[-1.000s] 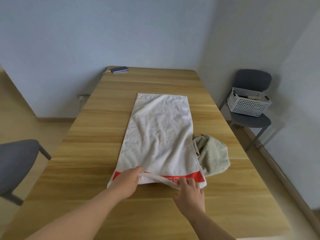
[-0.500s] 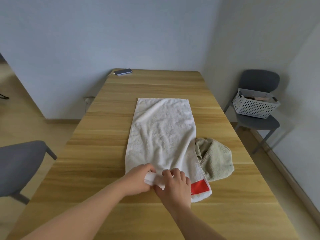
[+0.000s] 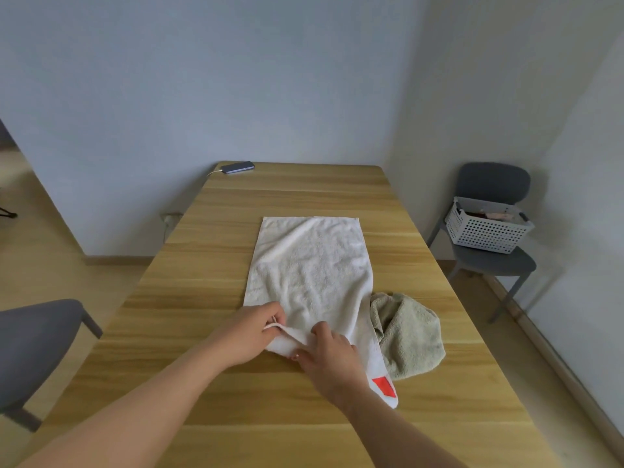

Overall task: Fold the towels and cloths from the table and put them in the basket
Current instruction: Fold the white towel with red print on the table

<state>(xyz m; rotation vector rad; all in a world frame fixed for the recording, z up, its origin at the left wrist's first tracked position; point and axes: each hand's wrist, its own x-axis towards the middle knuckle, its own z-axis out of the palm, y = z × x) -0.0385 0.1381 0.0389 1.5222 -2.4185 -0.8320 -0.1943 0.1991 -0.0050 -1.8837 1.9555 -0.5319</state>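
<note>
1. Wooden worktop, pale planks w/ darker streaks, runs from bottom of frame up to centre; its far end meets the back wall.
2. Room: plain blue-grey wall fills upper half, a lighter wall stands at right. Light wood-look floor shows at both sides. Wall socket sits low, just left of worktop.
3. White towel lies lengthwise mid-frame on worktop. Far part is flat, near end bunched & lifted. Red patch shows at its near-right corner, lower centre.
4. Left hand pinches towel's near edge btwn thumb & fingers. Right hand, just beside it, has fingers curled & grips the bunched fold. Both forearms enter from bottom of frame & hide part of worktop.
5. Green cloth, crumpled, lies on worktop right of centre, touching towel's right edge.
6. Basket, white w/ holes, sits on seat of a grey chair at right of frame, apart from worktop. Contents too small to tell.
7. Second grey chair at lower left, partly cut off.
8. Dark phone w/ cable attached lies at far-left corner of worktop, upper centre.
</note>
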